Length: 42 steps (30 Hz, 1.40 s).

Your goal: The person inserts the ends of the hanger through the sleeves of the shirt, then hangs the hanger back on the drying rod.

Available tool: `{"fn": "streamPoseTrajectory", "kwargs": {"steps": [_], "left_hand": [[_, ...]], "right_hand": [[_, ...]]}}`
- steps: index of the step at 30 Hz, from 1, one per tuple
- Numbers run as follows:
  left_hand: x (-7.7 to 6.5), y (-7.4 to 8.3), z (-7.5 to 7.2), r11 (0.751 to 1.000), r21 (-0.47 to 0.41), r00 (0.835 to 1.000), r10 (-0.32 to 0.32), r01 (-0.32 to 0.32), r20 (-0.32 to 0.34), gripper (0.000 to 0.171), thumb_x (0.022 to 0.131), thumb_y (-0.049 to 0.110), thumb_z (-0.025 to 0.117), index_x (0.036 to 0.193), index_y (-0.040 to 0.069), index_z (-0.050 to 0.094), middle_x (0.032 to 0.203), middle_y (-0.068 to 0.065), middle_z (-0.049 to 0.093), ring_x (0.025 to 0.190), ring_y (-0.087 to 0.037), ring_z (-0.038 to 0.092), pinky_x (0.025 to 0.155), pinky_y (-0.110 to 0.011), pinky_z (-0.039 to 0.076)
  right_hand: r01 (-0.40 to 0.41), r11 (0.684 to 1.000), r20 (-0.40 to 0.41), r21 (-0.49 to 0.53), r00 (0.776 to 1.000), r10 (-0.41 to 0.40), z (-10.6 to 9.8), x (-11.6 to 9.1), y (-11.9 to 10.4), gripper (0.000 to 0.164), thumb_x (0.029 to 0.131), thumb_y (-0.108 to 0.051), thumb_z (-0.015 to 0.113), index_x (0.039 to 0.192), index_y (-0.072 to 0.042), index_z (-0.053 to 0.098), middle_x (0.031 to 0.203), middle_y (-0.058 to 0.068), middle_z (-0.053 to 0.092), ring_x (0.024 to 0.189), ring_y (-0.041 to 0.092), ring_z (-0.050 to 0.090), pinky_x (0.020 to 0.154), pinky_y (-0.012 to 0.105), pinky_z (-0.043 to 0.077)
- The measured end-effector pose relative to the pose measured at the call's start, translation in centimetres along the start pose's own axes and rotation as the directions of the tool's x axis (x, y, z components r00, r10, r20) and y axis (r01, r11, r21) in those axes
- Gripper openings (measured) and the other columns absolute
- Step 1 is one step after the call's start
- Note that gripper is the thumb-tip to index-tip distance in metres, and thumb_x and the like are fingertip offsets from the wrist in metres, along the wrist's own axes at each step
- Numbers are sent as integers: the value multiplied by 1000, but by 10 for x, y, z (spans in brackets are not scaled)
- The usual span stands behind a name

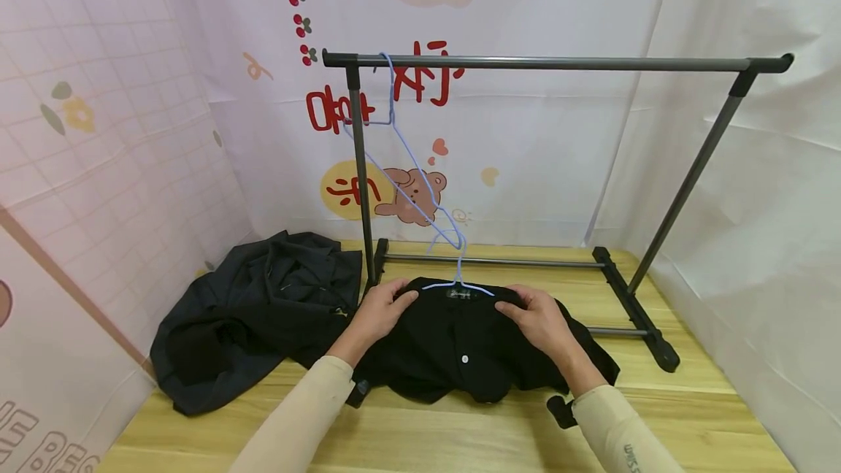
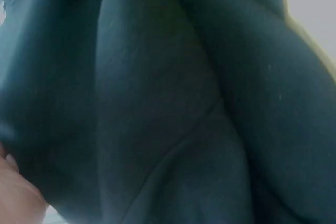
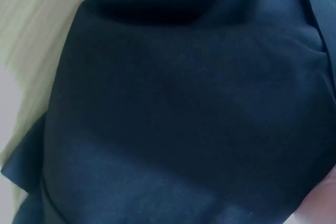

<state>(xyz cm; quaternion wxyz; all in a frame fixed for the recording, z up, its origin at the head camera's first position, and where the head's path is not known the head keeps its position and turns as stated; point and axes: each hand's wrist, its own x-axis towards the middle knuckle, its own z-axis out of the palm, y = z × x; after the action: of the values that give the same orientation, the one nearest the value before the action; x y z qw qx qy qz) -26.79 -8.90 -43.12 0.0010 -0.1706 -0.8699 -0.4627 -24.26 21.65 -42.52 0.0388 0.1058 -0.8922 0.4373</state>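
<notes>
A black buttoned shirt [image 1: 427, 349] with a white button is held up by its shoulders in the head view. A blue wire hanger [image 1: 458, 270] shows at its collar, hook upward, the ends of its arms hidden in the cloth. My left hand [image 1: 381, 310] grips the shoulder on the left, thumb in front and fingers behind. On the other side my right hand [image 1: 540, 320] pinches the opposite shoulder the same way. Dark cloth fills most of both wrist views, with part of the left hand [image 2: 20, 195] and of the right hand [image 3: 319, 203] at the lower corners.
A grey metal clothes rack [image 1: 558, 64] stands behind the shirt on the wooden table [image 1: 420, 436]. Another blue hanger [image 1: 410, 152] hangs empty from its left end. Dark garments [image 1: 256, 320] lie heaped at the left. Printed white cloth walls [image 1: 539, 159] enclose the table.
</notes>
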Motion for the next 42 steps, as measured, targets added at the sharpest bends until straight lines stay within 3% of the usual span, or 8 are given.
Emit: {"fn": "streamPoseTrajectory", "kwargs": {"steps": [3, 9, 13, 20, 26, 35, 37, 42], "left_hand": [[-1, -2, 1, 1000, -5, 1000, -22, 22, -19, 30, 105, 31, 52, 126, 12, 61, 111, -3, 65, 104, -23, 62, 91, -46, 48], [0, -9, -3, 998, -47, 998, -33, 30, -59, 19, 104, 29, 53, 107, 11, 61, 91, -2, 60, 81, -19, 55, 75, -39, 44], [2, -14, -9, 997, -54, 993, -55, 50, -100, 20, 104, 30, 55, 102, 10, 59, 84, -4, 55, 74, -20, 51, 70, -37, 40], [5, -21, -23, 994, -69, 972, -97, 84, -214, 23, 104, 28, 55, 113, 8, 63, 92, -6, 63, 83, -22, 56, 78, -40, 43], [7, -20, -30, 987, -132, 952, -125, 91, -279, 24, 104, 28, 56, 112, 8, 65, 96, -8, 65, 88, -25, 58, 81, -41, 44], [4, -20, -35, 983, -145, 941, -149, 109, -305, 26, 104, 28, 55, 116, 7, 64, 100, -11, 65, 90, -27, 59, 83, -42, 45], [4, -20, -37, 984, -149, 937, -143, 99, -319, 26, 104, 28, 56, 116, 6, 64, 100, -11, 65, 90, -27, 59, 83, -42, 45], [4, -20, -42, 983, -162, 928, -142, 91, -344, 29, 104, 28, 56, 118, 5, 64, 101, -13, 65, 91, -29, 59, 83, -43, 44]], "right_hand": [[-19, 999, -16, -46, 1000, 19, 0, -1, 1, 33, 98, -29, 65, 126, -10, 66, 118, 9, 68, 114, 32, 61, 95, 52, 46], [-28, 993, -68, -111, 997, 20, -3, -4, 5, 29, 96, -34, 67, 116, -12, 71, 108, 4, 70, 100, 26, 63, 88, 48, 49], [-34, 992, -93, -123, 995, 23, -10, -7, 10, 33, 97, -34, 65, 118, -9, 71, 115, 10, 70, 108, 32, 63, 93, 51, 48], [-127, 990, -125, -60, 985, 119, -31, -13, 25, 42, 99, -39, 62, 122, -4, 68, 119, 16, 67, 110, 36, 60, 93, 53, 47], [-158, 981, -114, -109, 983, 145, -42, -20, 42, 36, 99, -36, 62, 113, -3, 67, 106, 15, 67, 95, 31, 62, 81, 48, 49], [-209, 943, -125, -260, 975, 182, -46, -27, 69, 27, 95, -15, 63, 113, 5, 67, 109, 24, 67, 98, 41, 62, 82, 55, 48], [-228, 924, -151, -308, 970, 190, -47, -29, 75, 23, 93, -13, 61, 108, 4, 68, 102, 24, 68, 91, 40, 63, 76, 53, 49], [-338, 877, -303, -340, 923, 238, -56, -38, 90, 21, 85, -8, 52, 97, 0, 68, 86, 20, 66, 73, 36, 59, 57, 46, 45]]}}
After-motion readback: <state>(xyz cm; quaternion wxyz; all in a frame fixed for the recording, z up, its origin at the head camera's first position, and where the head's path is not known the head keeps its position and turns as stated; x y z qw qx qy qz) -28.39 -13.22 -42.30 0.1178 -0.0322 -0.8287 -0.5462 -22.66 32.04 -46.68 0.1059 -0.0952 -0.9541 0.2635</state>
